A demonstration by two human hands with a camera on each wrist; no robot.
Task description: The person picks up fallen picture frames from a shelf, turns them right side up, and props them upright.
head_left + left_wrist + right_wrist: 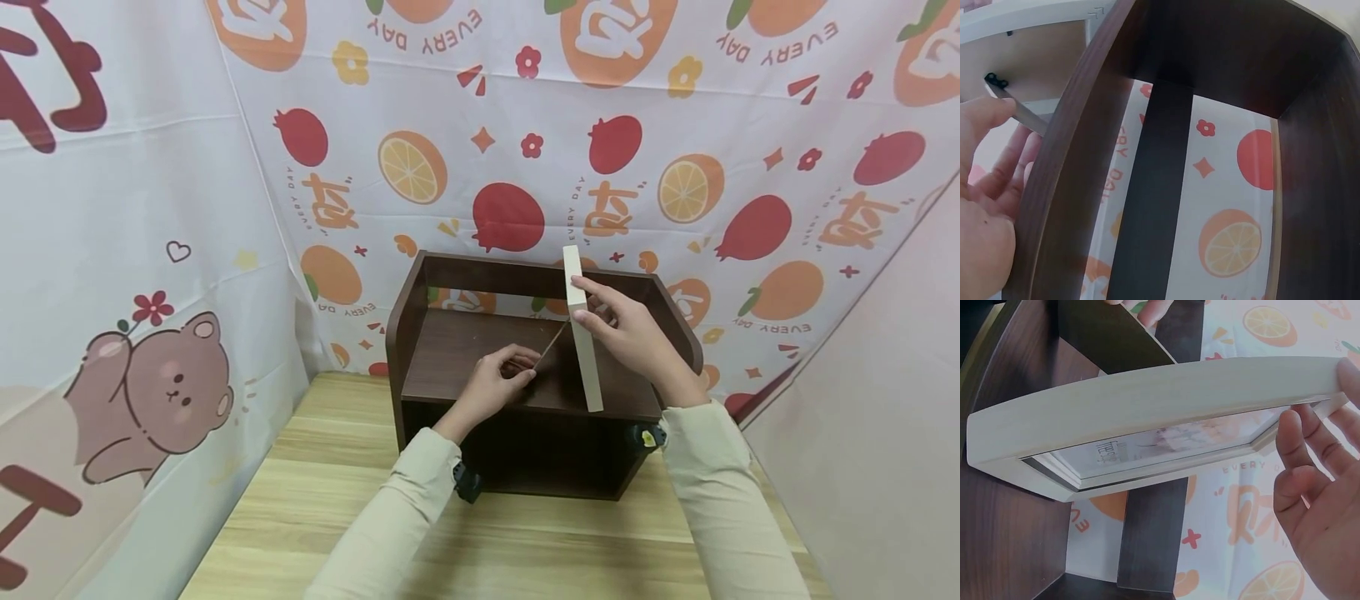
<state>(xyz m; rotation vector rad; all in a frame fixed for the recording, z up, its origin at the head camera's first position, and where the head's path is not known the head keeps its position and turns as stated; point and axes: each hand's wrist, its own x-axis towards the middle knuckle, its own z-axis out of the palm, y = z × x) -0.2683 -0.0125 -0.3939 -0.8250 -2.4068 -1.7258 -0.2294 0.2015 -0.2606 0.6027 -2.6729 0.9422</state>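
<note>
A white picture frame [588,367] stands on edge on the upper board of a dark brown wooden shelf unit [450,350]. My right hand [630,329] holds it near its upper far end, fingers over the rim; the right wrist view shows the glazed front with a printed picture [1185,437]. From the frame's back a thin support leg [553,342] juts out to the left. My left hand [495,382] pinches this leg between thumb and fingers. In the left wrist view, a dark hinge [996,80] joins the leg to the beige backing [1041,62].
The shelf unit has raised sides, a back rail [495,273] and a dark lower compartment [540,454]. It sits on a light wood-grain table [322,500]. Printed cloth [450,100] hangs close behind and on the left [150,250]; a plain pale surface [870,433] borders the right.
</note>
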